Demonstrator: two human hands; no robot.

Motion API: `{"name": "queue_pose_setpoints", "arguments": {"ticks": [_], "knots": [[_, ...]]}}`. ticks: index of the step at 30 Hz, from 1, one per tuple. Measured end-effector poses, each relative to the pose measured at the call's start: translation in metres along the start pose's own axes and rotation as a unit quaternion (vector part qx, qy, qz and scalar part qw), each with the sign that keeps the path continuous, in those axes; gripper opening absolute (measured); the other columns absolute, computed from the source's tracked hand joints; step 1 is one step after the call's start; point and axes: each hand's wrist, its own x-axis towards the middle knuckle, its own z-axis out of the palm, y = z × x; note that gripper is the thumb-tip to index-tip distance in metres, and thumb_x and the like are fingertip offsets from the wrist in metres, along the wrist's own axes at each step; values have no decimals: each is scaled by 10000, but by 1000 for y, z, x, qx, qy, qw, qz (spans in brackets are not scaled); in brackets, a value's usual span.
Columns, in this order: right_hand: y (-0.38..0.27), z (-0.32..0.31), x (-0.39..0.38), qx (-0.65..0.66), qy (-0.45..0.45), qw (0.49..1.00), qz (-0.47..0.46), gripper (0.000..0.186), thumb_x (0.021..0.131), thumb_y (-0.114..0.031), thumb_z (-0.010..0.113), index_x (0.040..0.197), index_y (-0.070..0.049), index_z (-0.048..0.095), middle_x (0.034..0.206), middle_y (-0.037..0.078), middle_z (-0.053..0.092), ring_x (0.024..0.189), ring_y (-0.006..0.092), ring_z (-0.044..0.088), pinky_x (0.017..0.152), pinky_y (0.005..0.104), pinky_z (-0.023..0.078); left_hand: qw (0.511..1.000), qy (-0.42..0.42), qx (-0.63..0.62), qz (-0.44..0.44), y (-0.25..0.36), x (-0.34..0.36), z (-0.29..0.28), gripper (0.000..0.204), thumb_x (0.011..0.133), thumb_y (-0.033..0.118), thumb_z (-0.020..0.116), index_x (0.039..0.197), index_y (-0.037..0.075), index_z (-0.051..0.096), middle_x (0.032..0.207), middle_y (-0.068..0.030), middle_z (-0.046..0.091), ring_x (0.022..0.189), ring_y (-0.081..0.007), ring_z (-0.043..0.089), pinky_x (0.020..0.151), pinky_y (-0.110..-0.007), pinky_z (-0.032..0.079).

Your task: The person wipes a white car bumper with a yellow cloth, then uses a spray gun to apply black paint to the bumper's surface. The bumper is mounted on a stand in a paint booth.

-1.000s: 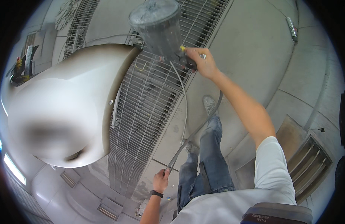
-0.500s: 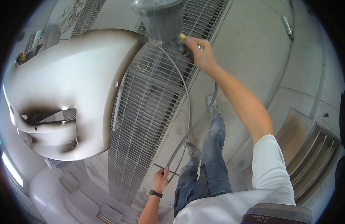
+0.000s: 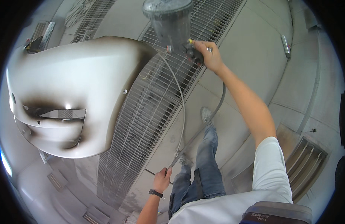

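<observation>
My right hand [image 3: 208,54] is stretched out ahead and grips a spray gun [image 3: 191,52] with a grey paint cup [image 3: 168,20] on top. The gun points toward a large white car bumper panel [image 3: 75,93] with dark sooty patches at its edges. A grey air hose [image 3: 182,112] loops from the gun down to my left hand [image 3: 162,180], which is closed around it near my waist. A dark watch sits on my left wrist.
A metal floor grating [image 3: 142,123] runs diagonally under the panel and gun. Concrete floor [image 3: 254,41] lies to the right, with a wall vent [image 3: 306,164] at lower right. My legs in jeans and shoes [image 3: 206,115] stand beside the grating.
The view has shifted, so the white panel fills more of the left and its dark recess shows. My right hand with the gun stays at the panel's far edge; my left hand keeps the hose.
</observation>
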Motion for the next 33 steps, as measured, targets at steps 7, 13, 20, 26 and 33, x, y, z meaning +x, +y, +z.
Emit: {"name": "queue_pose_setpoints", "arguments": {"ticks": [7, 13, 20, 26, 33], "knots": [[-10, 9, 45, -70, 115, 986, -102, 443, 1037, -376, 593, 1067, 36, 755, 790, 48, 740, 755, 82, 625, 687, 270, 494, 997, 42, -69, 12, 13, 13, 8, 529, 1042, 474, 567, 820, -5, 586, 660, -237, 591, 689, -481, 601, 608, -516, 448], [7, 66, -41, -16, 105, 993, -53, 392, 1041, -313, 618, 1137, 49, 736, 823, -24, 670, 724, 63, 559, 666, 249, 464, 996, 66, -51, -3, -77, -11, -5, 551, 1022, 453, 616, 752, -24, 567, 645, -241, 574, 657, -475, 587, 584, -484, 447], [14, 161, -178, -2, 86, 993, -81, 392, 1043, -283, 623, 1210, 59, 716, 783, -40, 650, 648, 22, 513, 569, 215, 407, 996, 80, -26, 25, -208, -53, -18, 552, 991, 461, 669, 755, -34, 609, 642, -227, 584, 612, -423, 594, 570, -462, 447], [18, 253, -265, -41, 46, 994, -96, 351, 972, -194, 670, 1214, 58, 713, 822, 31, 710, 732, 56, 593, 662, 247, 484, 997, 70, -23, -1, -306, -85, -26, 569, 969, 495, 688, 784, -43, 661, 672, -240, 619, 635, -426, 615, 589, -454, 470], [26, 352, -327, -49, -32, 987, -150, 385, 855, -132, 727, 1202, 36, 724, 1027, 194, 778, 903, 285, 774, 811, 341, 593, 997, 75, 17, -26, -380, -114, -9, 625, 966, 554, 650, 781, -43, 677, 682, -238, 636, 656, -417, 626, 624, -467, 485]]}}
